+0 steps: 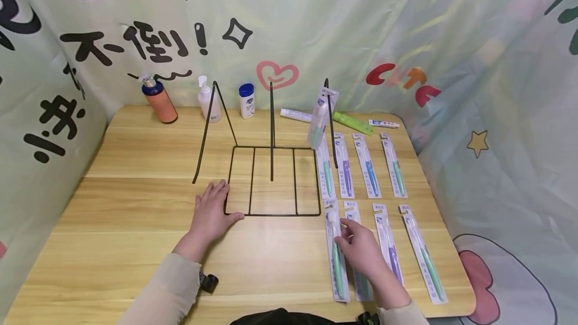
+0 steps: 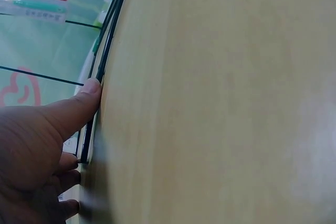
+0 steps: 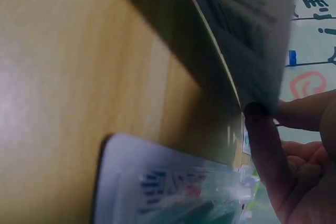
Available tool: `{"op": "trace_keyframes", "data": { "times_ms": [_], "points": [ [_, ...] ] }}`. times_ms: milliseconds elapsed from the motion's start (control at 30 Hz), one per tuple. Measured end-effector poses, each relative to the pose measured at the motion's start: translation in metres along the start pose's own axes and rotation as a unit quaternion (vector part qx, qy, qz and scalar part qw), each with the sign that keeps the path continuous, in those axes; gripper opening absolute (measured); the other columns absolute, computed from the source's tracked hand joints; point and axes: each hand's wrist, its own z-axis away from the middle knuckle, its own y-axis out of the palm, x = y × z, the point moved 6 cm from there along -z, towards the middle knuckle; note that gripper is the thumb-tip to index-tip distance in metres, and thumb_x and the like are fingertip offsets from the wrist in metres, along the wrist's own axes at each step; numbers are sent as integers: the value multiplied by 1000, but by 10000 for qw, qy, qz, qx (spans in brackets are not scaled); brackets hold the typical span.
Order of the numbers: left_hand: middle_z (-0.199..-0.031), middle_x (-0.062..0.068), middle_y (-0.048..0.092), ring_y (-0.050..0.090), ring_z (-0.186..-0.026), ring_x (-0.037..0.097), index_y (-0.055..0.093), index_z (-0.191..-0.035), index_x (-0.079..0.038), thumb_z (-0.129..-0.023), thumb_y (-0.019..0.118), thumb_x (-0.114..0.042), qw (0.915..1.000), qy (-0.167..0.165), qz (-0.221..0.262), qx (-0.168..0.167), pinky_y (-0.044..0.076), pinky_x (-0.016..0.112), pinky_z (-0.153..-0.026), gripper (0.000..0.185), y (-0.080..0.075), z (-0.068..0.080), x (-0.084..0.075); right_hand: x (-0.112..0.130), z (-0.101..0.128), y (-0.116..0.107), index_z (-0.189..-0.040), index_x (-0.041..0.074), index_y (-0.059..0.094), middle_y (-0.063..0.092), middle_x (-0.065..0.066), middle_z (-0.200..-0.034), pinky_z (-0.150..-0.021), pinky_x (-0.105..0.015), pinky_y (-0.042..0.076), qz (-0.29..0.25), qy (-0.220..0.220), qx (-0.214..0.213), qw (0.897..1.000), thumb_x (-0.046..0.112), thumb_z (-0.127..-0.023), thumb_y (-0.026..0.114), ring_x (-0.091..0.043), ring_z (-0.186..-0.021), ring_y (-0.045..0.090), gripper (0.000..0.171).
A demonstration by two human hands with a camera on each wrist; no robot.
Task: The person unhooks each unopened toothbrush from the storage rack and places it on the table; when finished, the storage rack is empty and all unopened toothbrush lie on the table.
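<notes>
A black wire rack (image 1: 273, 179) stands on the wooden table (image 1: 135, 204), with one toothbrush pack (image 1: 318, 119) hanging on its right upright. My left hand (image 1: 211, 213) lies flat by the rack's front left corner, its thumb (image 2: 79, 106) against the base wire (image 2: 105, 56). Several packaged toothbrushes lie in two rows to the right of the rack. My right hand (image 1: 358, 245) pinches the green toothbrush pack (image 1: 336, 250) at the left of the near row; in the right wrist view that pack (image 3: 236, 40) is lifted at one edge between thumb and fingers (image 3: 262, 145).
At the back stand an orange bottle (image 1: 158, 98), a pump bottle (image 1: 208, 99) and a small white bottle (image 1: 246, 100). Toothpaste tubes (image 1: 295, 114) and a green box (image 1: 352, 123) lie behind the rack. Printed curtains surround the table. Another pack (image 3: 173, 187) lies beside the lifted one.
</notes>
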Motion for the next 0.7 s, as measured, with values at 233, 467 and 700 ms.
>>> {"op": "trace_keyframes", "data": {
  "times_ms": [233, 467, 700],
  "points": [
    [-169, 24, 30, 15, -157, 51, 41, -157, 8, -87, 89, -39, 10000, -3, 9, 6, 7, 78, -120, 97, 0, 0, -1, 3, 2, 4, -139, -9, 62, 69, -7, -94, -61, -28, 53, 474, 88, 96, 9988, 1, -90, 79, -13, -73, 60, 52],
    [-169, 25, 30, 15, -157, 50, 42, -157, 8, -87, 89, -38, 10000, -22, -5, 14, 7, 78, -120, 97, -1, 0, -2, 9, 6, 0, -141, -13, 57, 74, -18, -108, -67, -35, 57, 1074, 5, 98, 9942, 5, -86, 81, -18, -76, 64, 63],
    [-169, 25, 31, 15, -157, 51, 42, -157, 8, -87, 89, -38, 10000, -14, -4, 16, 6, 78, -120, 97, 0, -1, -1, 18, 7, 4, -143, -3, 62, 73, -11, -107, -67, -37, 57, 1477, -112, 190, 9888, 20, -82, 91, -17, -77, 63, 71]
  ]
}}
